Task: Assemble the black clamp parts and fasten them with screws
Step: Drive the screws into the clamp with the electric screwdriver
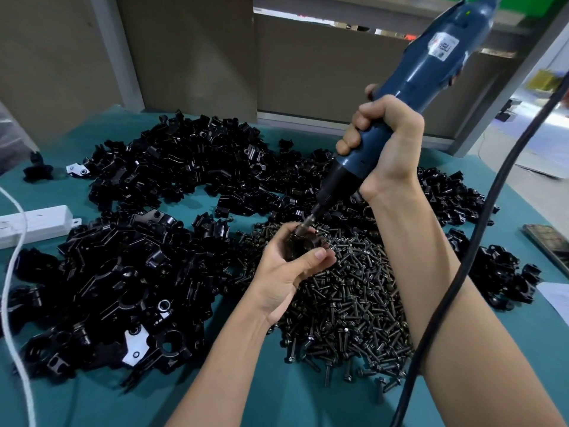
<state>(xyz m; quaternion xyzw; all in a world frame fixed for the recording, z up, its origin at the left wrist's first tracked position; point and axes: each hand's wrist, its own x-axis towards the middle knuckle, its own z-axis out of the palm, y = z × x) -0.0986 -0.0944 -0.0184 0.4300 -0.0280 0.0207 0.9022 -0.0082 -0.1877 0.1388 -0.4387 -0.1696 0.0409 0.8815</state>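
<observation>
Two bare hands work over a teal surface (277,402) strewn with loose heaps. The left hand (286,272) holds a black clamp part (303,246) just above the far edge of the screw pile (348,306), its fingers curled round the part and the thumb laid across its near side. The right hand (388,143), at one o'clock from the left, has its fingers wrapped tight round the lower body of a blue electric screwdriver (431,66) slanting up toward one o'clock; its bit meets the top of the held part. Whether a screw sits under the bit cannot be made out; fingers and the dark part hide that spot. Dark flanged screws fill the heap from the centre toward five o'clock, partly covered by the right forearm. At nine o'clock from the screws lies a large heap of clamp parts (123,272); a second heap (184,161) spreads at eleven o'clock, a smaller cluster (498,272) at three o'clock. A black cable (462,272) curves from the upper right edge past the right forearm and out at the bottom. A white power strip (34,224) lies at nine o'clock, cut off by the left edge, with a white cord (12,303) crossing it. At the right edge a flat dark object (548,245) and a pale sheet (558,298) are cut off and too blurred to identify.
</observation>
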